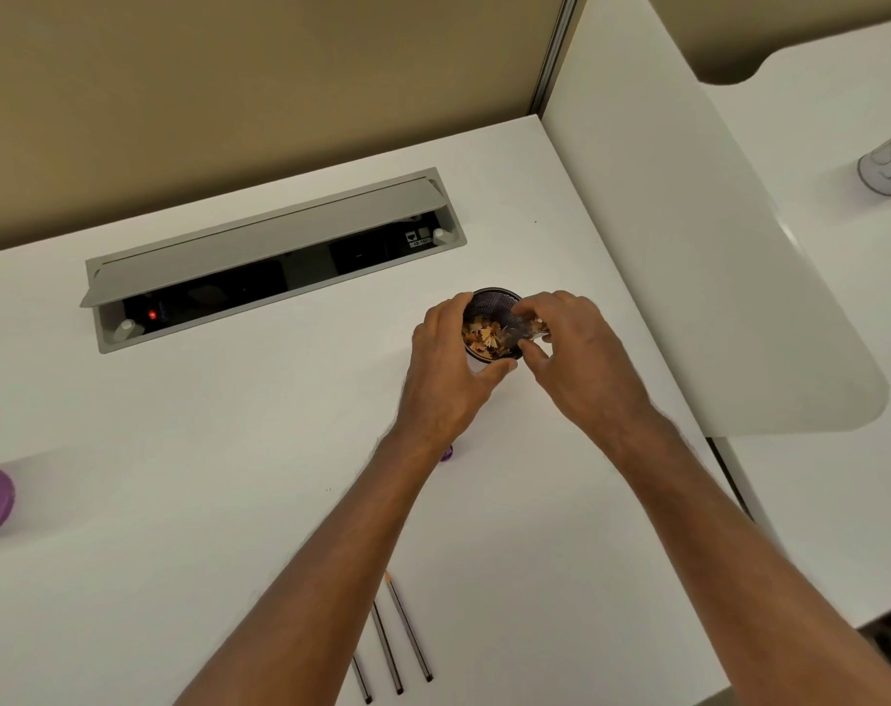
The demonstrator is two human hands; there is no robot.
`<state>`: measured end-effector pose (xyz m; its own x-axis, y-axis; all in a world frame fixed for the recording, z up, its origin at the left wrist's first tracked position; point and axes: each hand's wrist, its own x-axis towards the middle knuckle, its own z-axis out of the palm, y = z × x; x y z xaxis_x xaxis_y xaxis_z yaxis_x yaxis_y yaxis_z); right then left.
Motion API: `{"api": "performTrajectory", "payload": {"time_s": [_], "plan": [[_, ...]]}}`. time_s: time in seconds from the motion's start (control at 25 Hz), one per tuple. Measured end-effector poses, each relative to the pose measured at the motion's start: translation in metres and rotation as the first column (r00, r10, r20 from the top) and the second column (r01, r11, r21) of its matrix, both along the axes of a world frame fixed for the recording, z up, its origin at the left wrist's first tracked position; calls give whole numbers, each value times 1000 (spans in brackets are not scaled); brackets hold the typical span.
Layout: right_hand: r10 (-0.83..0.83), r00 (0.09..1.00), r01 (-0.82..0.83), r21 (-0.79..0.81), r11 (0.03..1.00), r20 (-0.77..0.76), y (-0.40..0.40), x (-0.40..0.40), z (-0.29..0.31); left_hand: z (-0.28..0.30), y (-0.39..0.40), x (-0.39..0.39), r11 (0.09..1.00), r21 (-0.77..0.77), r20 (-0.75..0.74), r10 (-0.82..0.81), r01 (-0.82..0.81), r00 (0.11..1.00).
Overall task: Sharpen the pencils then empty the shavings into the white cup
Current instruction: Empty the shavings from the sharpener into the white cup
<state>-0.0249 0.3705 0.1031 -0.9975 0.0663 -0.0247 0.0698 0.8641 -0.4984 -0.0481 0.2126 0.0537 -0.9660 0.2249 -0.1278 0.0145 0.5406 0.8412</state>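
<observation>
The person stood over the white bench (pixel 229 450) with both hands far out in front. The left hand (pixel 448 379) was curled around a small cup (pixel 494 298) whose inside looked dark, with fingers on the far side and the thumb on the near side, so it had a firm hold of it; a little white showed under the thumb, so I judged this was the white cup of the task. The right hand (pixel 581 359) was pinched on a small clear container (pixel 527 328), probably the body of the sharpener, tilted over the rim of the cup. Shavings (pixel 484 338) already lay inside the cup. Three pencils (pixel 392 639) lay side by side near the front edge of the bench, well apart from the hands; one showed a sharp tip, so the sharpening seemed done and the emptying was going on. A small purple piece (pixel 447 454) was half hidden behind the left wrist, maybe the cap of the sharpener, but I could not tell. What could go wrong: the container was at the rim, not above the middle, so shavings could fall outside onto the bench. A hard shake could also knock the light cup, and the left forearm could brush the purple piece.
</observation>
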Motion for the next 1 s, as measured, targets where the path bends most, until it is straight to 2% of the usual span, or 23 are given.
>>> {"api": "performTrajectory", "payload": {"time_s": [0.32,0.44,0.68,1.0], "plan": [[-33,999,32,-33,999,-10,2,0,-2,-3,1,1,1000,-3,5,12,-12,1000],[-87,996,88,-130,988,19,4,-1,0,-4,2,1,1000,-12,-2,15,-15,1000],[-127,991,131,-102,986,48,8,-4,-1,-6,2,0,1000,-23,2,17,-17,1000],[-154,988,154,-58,986,13,6,-7,1,-7,2,-1,999,-26,9,24,-24,1000]]}}
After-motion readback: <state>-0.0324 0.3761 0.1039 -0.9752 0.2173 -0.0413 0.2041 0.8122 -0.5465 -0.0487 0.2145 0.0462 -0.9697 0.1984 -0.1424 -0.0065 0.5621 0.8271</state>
